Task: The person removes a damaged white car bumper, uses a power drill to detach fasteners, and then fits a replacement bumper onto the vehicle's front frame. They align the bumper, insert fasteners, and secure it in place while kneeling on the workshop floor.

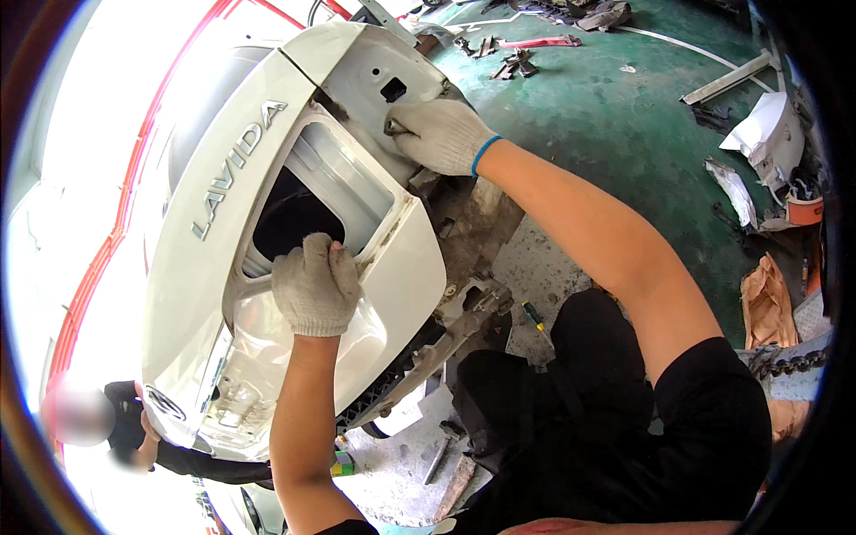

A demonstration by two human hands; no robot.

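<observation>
A white car's rear lid (187, 294) with raised chrome letters fills the left and middle, with a recessed lamp opening (321, 178) in it. My left hand (316, 285), in a grey knit glove, has its fingers curled over the lower edge of that opening. My right hand (432, 134), gloved with a blue cuff, is closed against the body panel (366, 71) beside the lid's upper right; whatever is between its fingertips is hidden or too small to name.
A co-worker (134, 419) is at the lower left. A yellow-handled screwdriver (535, 316) lies below the car's corner. Detached body parts (767, 134) lie at the right, more metal pieces (517, 62) on the green floor behind. Red pipes (116, 236) run along the left wall.
</observation>
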